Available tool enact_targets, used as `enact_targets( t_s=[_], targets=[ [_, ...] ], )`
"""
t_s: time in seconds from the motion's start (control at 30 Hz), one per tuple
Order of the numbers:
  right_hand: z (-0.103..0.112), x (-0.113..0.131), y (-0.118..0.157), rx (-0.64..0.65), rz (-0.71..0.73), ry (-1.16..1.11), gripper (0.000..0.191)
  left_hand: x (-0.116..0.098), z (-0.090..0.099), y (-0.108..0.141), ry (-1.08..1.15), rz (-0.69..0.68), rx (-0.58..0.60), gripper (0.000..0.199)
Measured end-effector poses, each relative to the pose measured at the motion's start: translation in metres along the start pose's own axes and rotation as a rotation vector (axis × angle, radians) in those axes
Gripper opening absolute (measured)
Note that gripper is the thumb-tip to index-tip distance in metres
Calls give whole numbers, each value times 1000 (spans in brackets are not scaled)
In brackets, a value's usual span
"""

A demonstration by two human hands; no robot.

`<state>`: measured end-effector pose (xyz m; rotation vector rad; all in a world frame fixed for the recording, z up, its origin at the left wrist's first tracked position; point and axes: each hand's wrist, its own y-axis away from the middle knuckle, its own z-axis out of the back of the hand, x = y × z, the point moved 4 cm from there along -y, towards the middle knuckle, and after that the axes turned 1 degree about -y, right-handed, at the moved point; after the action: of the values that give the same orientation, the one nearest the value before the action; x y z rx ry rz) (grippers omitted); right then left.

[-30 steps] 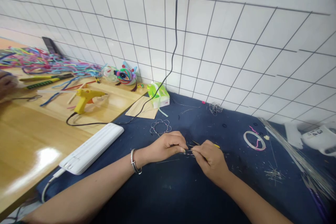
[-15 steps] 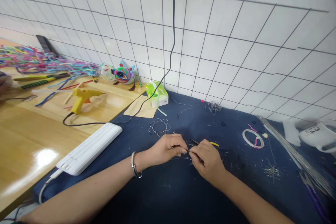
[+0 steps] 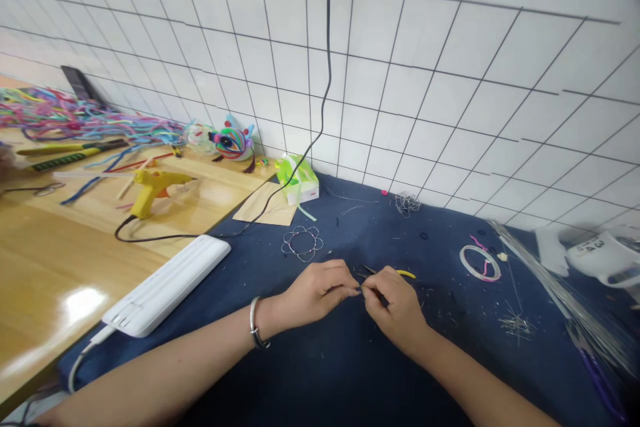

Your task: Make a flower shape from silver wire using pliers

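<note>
Left hand [image 3: 325, 290], right hand [image 3: 397, 303]: pinching a tiny, indistinct piece [image 3: 361, 289].
Wire flower [image 3: 302, 253]: on the table [image 3: 345, 373], beyond the left hand.
Yellow-handled pliers [image 3: 407, 274]: partly hidden behind the right.

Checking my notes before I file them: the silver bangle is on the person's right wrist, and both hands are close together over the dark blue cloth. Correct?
The head view shows the silver bangle on the left wrist; the left hand and right hand are close together over the dark blue cloth.
</note>
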<state>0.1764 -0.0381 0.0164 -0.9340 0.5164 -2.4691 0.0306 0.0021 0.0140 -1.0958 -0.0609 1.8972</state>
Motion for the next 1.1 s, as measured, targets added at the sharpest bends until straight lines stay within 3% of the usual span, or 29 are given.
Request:
enact_targets(
  t_s=[0.1, 0.23, 0.3, 0.43, 0.6, 0.73, 0.93, 1.1],
  targets=[
    [3, -8, -6, 124, 0, 15, 15, 6, 4, -3, 46, 105, -46, 14],
    [11, -36, -6, 276, -12, 334, 56, 13, 12, -6, 45, 162, -101, 15],
    [13, -54, 1, 325, -65, 521, 65, 15, 16, -7, 34, 180, -148, 17],
    [7, -77, 15, 363, -61, 684, 50, 17, 22, -4, 45, 212, -251, 19],
    [-3, -78, 19, 256, 38, 791, 31, 23, 19, -1, 85, 241, -302, 18],
    [2, -78, 16, 244, -33, 665, 17, 26, 16, 1, 90, 251, -282, 16],
    [19, -50, 7, 354, -169, 176, 20, 22, 13, -2, 63, 150, -174, 19],
    [20, -27, 6, 446, -169, 103, 19, 20, 8, -3, 61, 89, -82, 20]
  ],
)
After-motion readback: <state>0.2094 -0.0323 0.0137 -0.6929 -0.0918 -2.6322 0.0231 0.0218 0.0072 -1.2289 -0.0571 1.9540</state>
